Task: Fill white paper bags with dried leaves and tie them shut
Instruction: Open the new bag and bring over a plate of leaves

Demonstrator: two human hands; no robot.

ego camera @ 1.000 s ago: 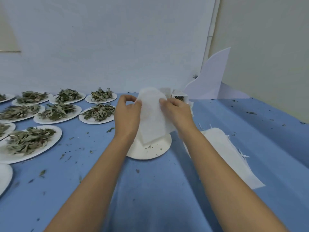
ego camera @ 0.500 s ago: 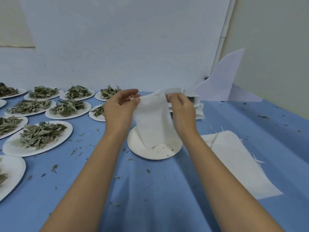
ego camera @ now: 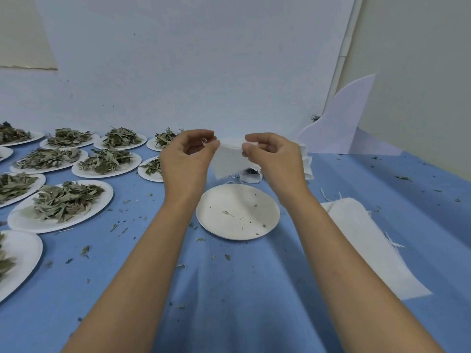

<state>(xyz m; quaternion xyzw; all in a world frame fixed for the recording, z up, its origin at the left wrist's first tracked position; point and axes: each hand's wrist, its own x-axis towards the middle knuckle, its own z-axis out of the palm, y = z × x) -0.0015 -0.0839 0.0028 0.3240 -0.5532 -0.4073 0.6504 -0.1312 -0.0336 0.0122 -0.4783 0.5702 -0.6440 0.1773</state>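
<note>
The bag (ego camera: 229, 163) hangs between the hands, long axis toward 6 o'clock, over an empty plate (ego camera: 238, 220). The left hand (ego camera: 187, 160) pinches its mouth at 9 o'clock in curled fingers, and the right hand (ego camera: 275, 159) does so at 3. Leaves (ego camera: 105, 161) lie at 9 o'clock, nearer the left hand.

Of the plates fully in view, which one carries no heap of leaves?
The plate beneath the held bag: only crumbs on it, while those to its left hold heaps.

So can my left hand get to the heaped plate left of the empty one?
Likely yes once freed: the left hand pinches the white bag, but only blue cloth separates it from that plate.
</note>
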